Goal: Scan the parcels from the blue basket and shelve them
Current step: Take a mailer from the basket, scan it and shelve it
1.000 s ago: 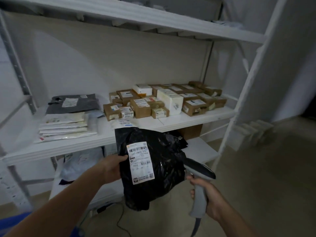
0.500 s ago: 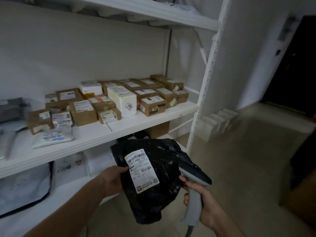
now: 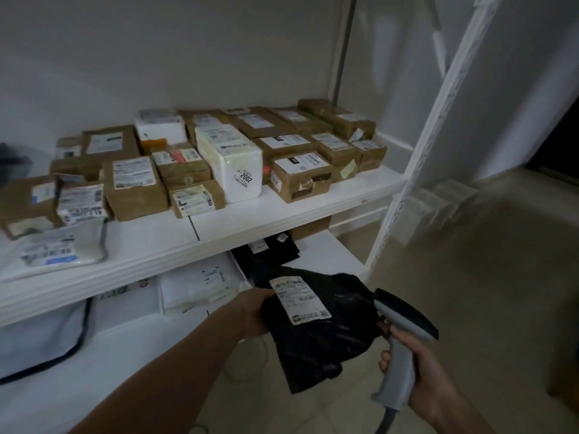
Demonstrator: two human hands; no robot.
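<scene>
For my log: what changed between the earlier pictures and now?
The black plastic parcel, gripped by the left hand, has come down from the height of the white middle shelf toward the lower shelf. The right hand still grips the grey handheld scanner.

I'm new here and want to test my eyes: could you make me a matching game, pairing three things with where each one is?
Things:
1. black parcel
2. scanner
3. white box marked 2002

Places:
a. on the shelf among brown boxes
b. gripped by the right hand
c. held by the left hand

Pairs: 1-c, 2-b, 3-a.
</scene>
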